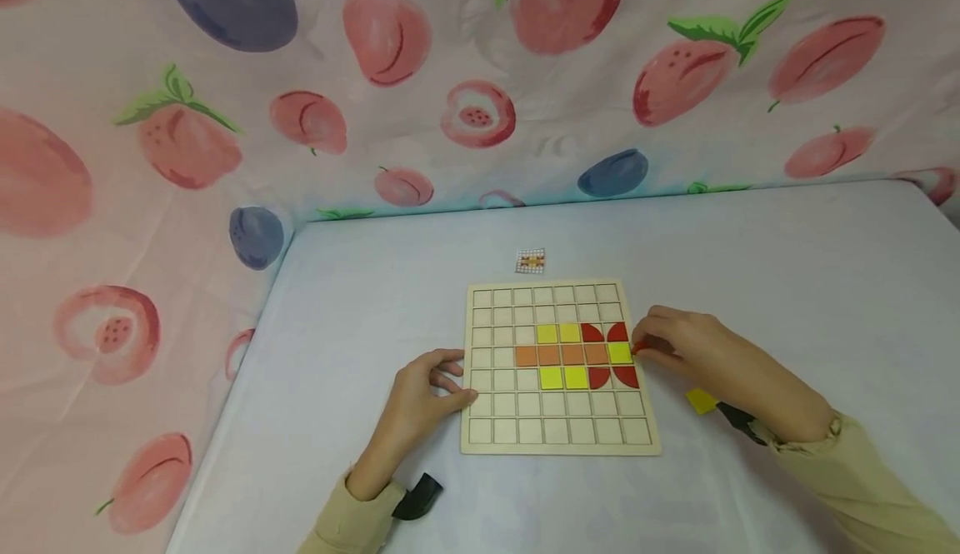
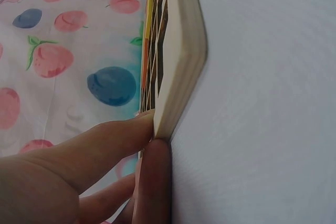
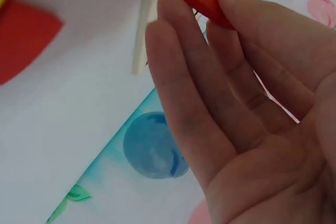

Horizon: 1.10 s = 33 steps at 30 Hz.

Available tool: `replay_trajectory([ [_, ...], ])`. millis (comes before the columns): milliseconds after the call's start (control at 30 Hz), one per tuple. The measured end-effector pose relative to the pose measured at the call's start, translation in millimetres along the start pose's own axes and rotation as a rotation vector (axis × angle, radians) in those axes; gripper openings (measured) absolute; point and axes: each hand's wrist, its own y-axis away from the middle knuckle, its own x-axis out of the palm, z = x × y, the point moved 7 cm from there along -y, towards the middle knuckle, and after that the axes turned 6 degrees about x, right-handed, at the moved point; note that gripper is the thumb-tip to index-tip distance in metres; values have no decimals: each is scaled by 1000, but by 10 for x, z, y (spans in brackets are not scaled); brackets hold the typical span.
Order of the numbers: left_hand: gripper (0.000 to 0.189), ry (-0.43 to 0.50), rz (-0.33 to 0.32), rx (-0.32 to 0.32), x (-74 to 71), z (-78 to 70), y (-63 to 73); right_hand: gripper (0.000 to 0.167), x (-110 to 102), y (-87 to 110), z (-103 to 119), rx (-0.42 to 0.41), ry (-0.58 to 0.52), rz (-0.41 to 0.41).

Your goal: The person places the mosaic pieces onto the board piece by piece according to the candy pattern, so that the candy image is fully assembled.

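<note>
The person's left hand (image 1: 420,389) grips the left edge of a pale wooden board (image 1: 517,417), pinching the rim between thumb and fingers. The right hand (image 1: 692,342) holds a small red piece (image 3: 209,2) between thumb and fingertips, just beside the right edge of the board, with the other fingers extended below it in the right wrist view. The board lies flat on the white-covered desk (image 1: 360,296), between the two hands, and is marked into a grid of squares.

On the right part of the grid, a row of orange squares (image 1: 550,356) runs across and ends in a yellow square (image 1: 620,353) at the right edge. Above and below that row sit pairs of yellow squares (image 1: 558,334), each followed by two red pieces with curved sides (image 1: 598,378).

A small card with a coloured grid pattern (image 1: 530,262) lies behind the board. A loose yellow piece (image 1: 701,401) rests on the desk near the right wrist. Both sleeves (image 1: 862,475) are beige. Behind the desk hangs a fruit-print cloth (image 1: 420,154).
</note>
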Motion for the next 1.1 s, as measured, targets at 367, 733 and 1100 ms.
replay_trajectory([
  [367, 52, -10, -8, -6, -11, 11, -7, 6, 25, -178, 191, -7, -63, 31],
  [733, 52, 6, 3, 0, 12, 34, 8, 20, 78, -309, 332, -114, 19, 18],
  [1100, 52, 2, 2, 1, 3, 22, 6, 12, 122, -517, 500, -154, -27, 26],
])
